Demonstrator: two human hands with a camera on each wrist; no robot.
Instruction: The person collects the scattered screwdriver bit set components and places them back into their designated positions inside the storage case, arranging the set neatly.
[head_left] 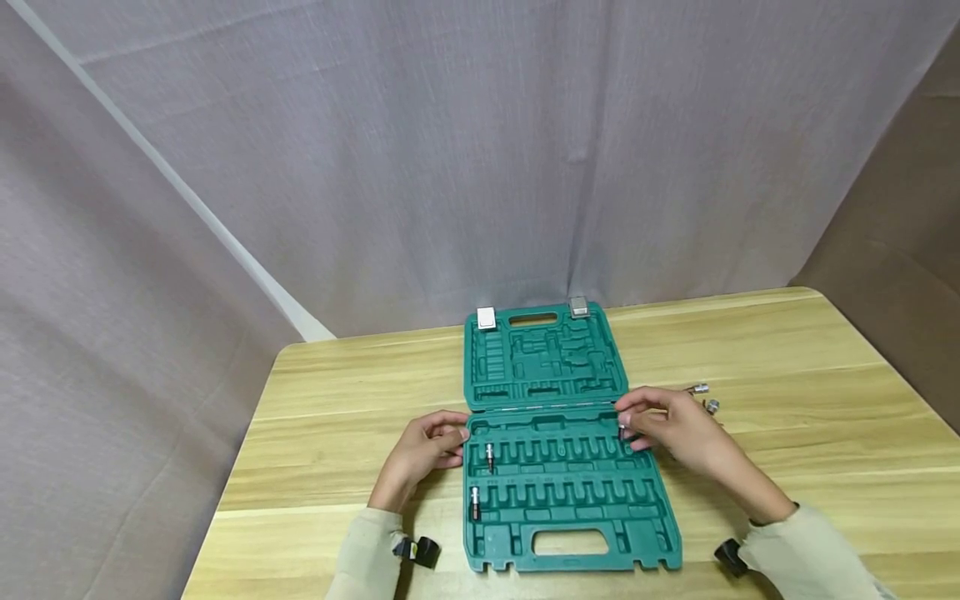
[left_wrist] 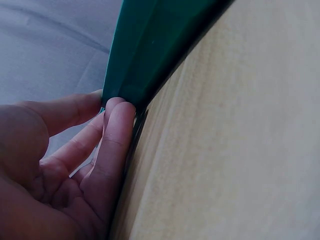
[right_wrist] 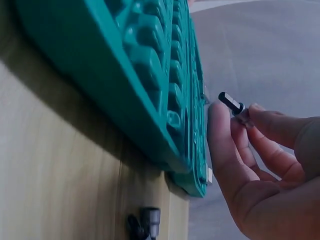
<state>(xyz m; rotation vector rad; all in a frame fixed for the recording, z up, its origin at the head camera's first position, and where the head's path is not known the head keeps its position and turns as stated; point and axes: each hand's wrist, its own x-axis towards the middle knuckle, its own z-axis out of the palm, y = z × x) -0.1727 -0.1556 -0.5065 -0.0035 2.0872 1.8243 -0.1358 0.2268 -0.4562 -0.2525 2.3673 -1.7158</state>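
Observation:
An opened green plastic tool case [head_left: 540,563] lies on the table, with molded slots in both halves. At its left edge, near the hinge, my left hand [head_left: 423,450] pinches the rim; the left wrist view shows thumb and fingers [left_wrist: 117,122] against the green wall. My right hand [head_left: 678,425] is over the right end of the upper slot row. Between its thumb and fingers it pinches a hex bit socket [right_wrist: 234,106], the dark hex tip sticking out. Two more bit sockets sit in the case's left slots, one in the upper row [head_left: 490,457], another in the lower row [head_left: 475,502].
Loose bit sockets [head_left: 701,388] lie on the wooden table [head_left: 337,467] right of the case, partly behind my right hand. The lid carries two latches, one white [head_left: 486,317] and one grey [head_left: 578,307]. Grey curtain cloth [head_left: 450,167] hangs behind the table.

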